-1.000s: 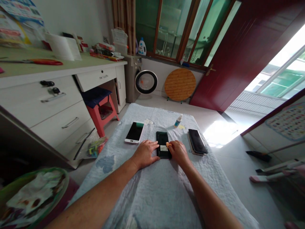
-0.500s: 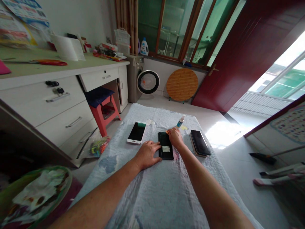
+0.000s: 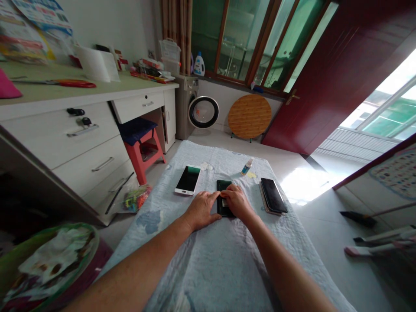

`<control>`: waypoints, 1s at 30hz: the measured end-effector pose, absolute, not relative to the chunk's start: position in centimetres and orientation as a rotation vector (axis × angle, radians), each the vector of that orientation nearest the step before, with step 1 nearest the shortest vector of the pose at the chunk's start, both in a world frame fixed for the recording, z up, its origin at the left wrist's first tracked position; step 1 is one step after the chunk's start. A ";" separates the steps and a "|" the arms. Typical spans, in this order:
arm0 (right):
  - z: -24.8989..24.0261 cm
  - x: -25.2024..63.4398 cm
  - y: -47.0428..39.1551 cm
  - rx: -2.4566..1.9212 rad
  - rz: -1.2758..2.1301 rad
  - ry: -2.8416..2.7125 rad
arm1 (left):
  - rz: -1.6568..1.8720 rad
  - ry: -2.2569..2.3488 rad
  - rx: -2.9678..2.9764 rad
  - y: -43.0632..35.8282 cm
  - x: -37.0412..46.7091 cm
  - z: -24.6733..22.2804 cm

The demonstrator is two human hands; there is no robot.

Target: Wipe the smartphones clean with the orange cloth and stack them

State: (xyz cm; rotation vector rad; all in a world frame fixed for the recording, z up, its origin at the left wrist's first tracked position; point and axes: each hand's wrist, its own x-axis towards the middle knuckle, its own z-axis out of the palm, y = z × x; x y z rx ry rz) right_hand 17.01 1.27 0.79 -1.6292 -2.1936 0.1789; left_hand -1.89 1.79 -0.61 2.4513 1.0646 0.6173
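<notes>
Head view: we note a pale blue cloth [image 3: 201, 271] covering the work surface from bottom centre to mid-frame. At lower left, a green-rimmed bin [image 3: 94, 245] holds crumpled tissue [image 3: 45, 260]. Near centre, the left hand [image 3: 202, 211] rests against the left edge of a black phone [image 3: 223, 211], thumb apart from the fingers. We see the right hand [image 3: 236, 200] over that phone, fingertips together on a small orange piece [image 3: 221, 194], mostly hidden. A white phone [image 3: 188, 180] lies left of centre; right of centre, a dark phone [image 3: 274, 195] sits atop a tan-edged item [image 3: 265, 201]. Beyond stands a small bottle [image 3: 247, 167]; we cannot tell its contents. Left of the cloth, a clear bag [image 3: 133, 200] contains multicoloured pieces. Farther off, upper left of centre, we record a red stool [image 3: 146, 158] and a washing machine [image 3: 183, 104], its round door open, with clear boxes [image 3: 169, 56] above; upper right, a dark red door [image 3: 302, 86].
</notes>
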 end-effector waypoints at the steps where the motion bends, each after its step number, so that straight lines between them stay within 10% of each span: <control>1: 0.9 16.9 0.8 -1.588 0.210 -2.210 | 0.612 1.068 2.454 1.8 -1.9 -0.7; 30: 0.3 18.4 -1.1 -1.692 0.176 -2.056 | 0.620 1.057 2.422 1.8 -1.9 -0.6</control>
